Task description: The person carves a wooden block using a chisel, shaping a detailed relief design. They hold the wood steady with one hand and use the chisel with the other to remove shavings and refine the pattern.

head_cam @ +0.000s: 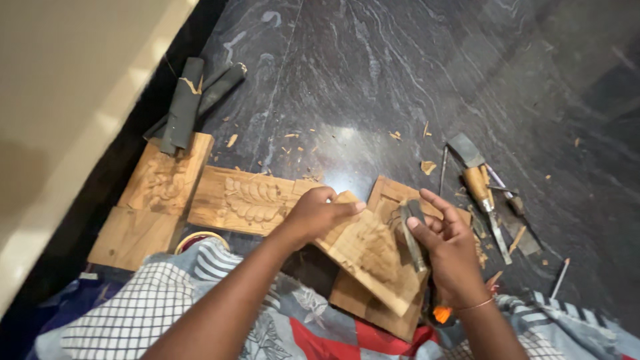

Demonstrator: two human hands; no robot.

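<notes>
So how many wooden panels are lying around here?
5 visible. Two at far left: a carved panel and a plain panel. A carved strip at centre. The tilted panel under both hands, and another panel beneath it. More may be hidden.

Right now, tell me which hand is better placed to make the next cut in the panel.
Right hand, probably: it already holds the chisel against the panel. Left hand grips the panel's upper edge, steadying it.

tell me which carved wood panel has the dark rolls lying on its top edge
The far-left carved panel, beside the pale wall. The dark rolls rest on its top edge; the leaf-carved panel next to it and the one under the hands are bare.
</notes>
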